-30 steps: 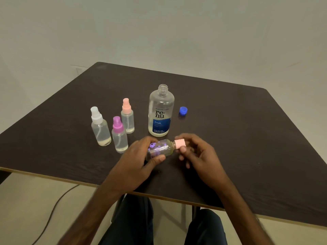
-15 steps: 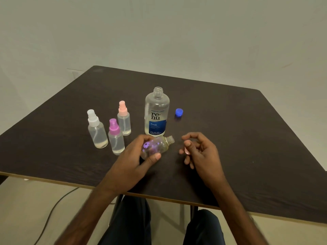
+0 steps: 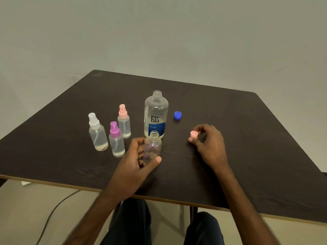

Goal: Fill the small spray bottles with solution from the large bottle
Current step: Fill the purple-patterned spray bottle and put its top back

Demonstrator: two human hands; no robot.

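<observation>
My left hand (image 3: 136, 161) grips a small clear bottle (image 3: 152, 149) with a purple flower print, upright on the table, its neck open. Just behind it stands the large clear solution bottle (image 3: 156, 114) with a blue label, uncapped and holding a little liquid. My right hand (image 3: 208, 140) pinches a pink cap (image 3: 194, 134) at the table surface, to the right of the small bottle. Three small spray bottles stand at the left: white-topped (image 3: 97, 133), purple-topped (image 3: 116, 141) and pink-topped (image 3: 123, 122).
A blue cap (image 3: 177, 115) lies on the dark wooden table (image 3: 247, 138) to the right of the large bottle. A black cable (image 3: 53, 214) runs over the floor at the lower left. My knees show under the table's near edge.
The pink cap came off the small bottle. My right hand carried it to the right and down to the table. My left hand turned the small bottle from lying sideways to upright.
</observation>
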